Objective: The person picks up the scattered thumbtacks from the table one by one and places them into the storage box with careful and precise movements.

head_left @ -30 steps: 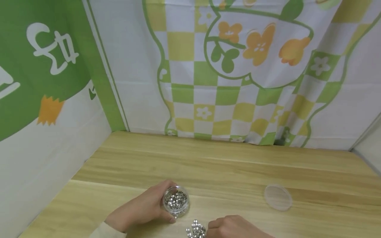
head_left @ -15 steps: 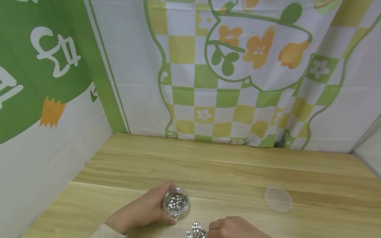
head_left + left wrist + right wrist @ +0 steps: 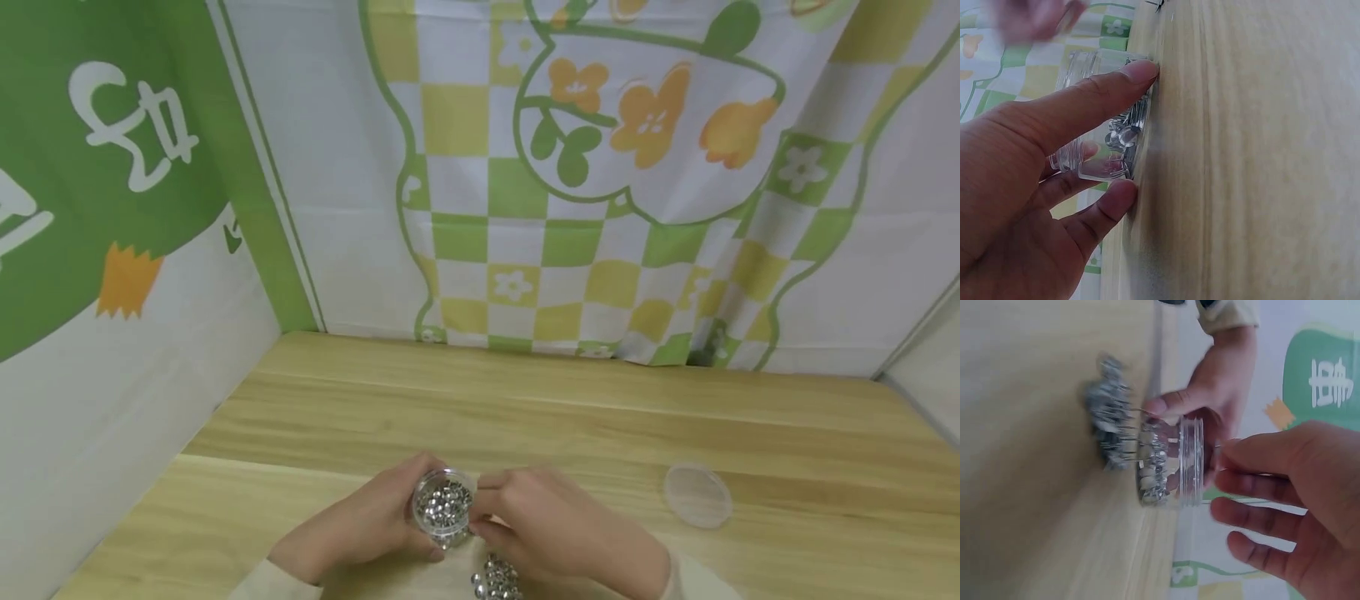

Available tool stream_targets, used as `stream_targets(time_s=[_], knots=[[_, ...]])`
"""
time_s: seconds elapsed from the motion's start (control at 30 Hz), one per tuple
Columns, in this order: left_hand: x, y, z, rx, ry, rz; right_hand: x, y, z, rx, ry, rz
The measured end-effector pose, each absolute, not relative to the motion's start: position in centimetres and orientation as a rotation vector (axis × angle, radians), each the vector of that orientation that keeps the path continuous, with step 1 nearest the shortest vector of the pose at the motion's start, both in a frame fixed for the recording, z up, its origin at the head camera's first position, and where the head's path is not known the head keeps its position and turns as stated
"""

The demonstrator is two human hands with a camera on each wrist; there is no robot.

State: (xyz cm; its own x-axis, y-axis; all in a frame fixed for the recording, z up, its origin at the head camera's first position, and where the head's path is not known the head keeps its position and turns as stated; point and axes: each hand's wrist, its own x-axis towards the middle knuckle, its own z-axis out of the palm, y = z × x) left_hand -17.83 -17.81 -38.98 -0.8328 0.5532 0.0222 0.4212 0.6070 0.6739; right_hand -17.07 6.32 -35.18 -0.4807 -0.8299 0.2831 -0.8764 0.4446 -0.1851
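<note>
My left hand (image 3: 375, 521) holds a small clear plastic jar (image 3: 444, 475) from its left side, thumb and fingers spread round the wall. The jar stands upright on the table with its top uncovered, part filled with silver thumbtacks (image 3: 1151, 465). At the jar's mouth is my right hand (image 3: 551, 525), its thumb and index finger pinching a thumbtack (image 3: 1217, 447) of which only a glint shows. The other right fingers reach out loosely beside the rim. A loose pile of thumbtacks (image 3: 498, 581) lies in front of the jar, partly under the right hand in the head view.
A clear round lid (image 3: 697, 496) lies flat on the wooden table (image 3: 525, 400), right of the hands. Printed green and white cloth (image 3: 517, 250) hangs along the table's back edge, and more cloth (image 3: 150, 333) covers the left side.
My right hand has moved from beside the loose pile up and left to the jar's mouth. The left hand keeps its hold on the jar.
</note>
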Motion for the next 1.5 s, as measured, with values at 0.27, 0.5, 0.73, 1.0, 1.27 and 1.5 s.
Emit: stream_targets(time_s=[0.27,0.5,0.73,1.0,1.27,1.5], knots=[[-17.9,-18.1,-38.9,0.796,2.631,1.012,-20.1,2.5,-35.2,1.434,-2.532,0.460],[-17.9,-17.9,-39.0,0.813,2.625,1.022,-20.1,2.5,-35.4,1.424,-2.557,0.491],[-18.0,-17.6,-39.0,0.790,2.627,1.042,-19.8,3.9,-35.5,1.399,-2.550,0.447],[-18.0,-17.5,-39.1,0.780,2.634,1.071,-18.3,7.3,-36.4,1.422,-2.539,0.414],[-17.9,-17.6,-39.1,0.778,2.648,1.063,-17.4,7.9,-37.3,1.491,-2.615,0.390],[-18.0,-17.7,-39.2,0.774,2.647,1.065,-17.1,7.7,-37.7,1.544,-2.589,0.361]])
